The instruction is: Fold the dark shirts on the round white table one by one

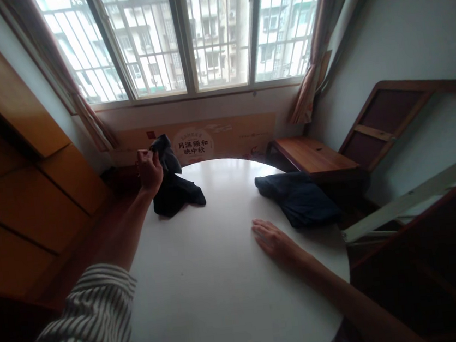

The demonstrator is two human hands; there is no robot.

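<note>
Right cloth (307, 200) on the table (225, 292), left cloth (177, 196) partly on it — window (184, 44) behind, cabinet (42, 203) to the left.

Curtains (307, 96) flank a barred window (184, 39) above a tan panel (227, 133) with Chinese lettering

Left sleeve (84, 324) in dark and whitish stripes, loose bunched folds, gathered cuff (114, 274), bare forearms (326, 278)
</note>
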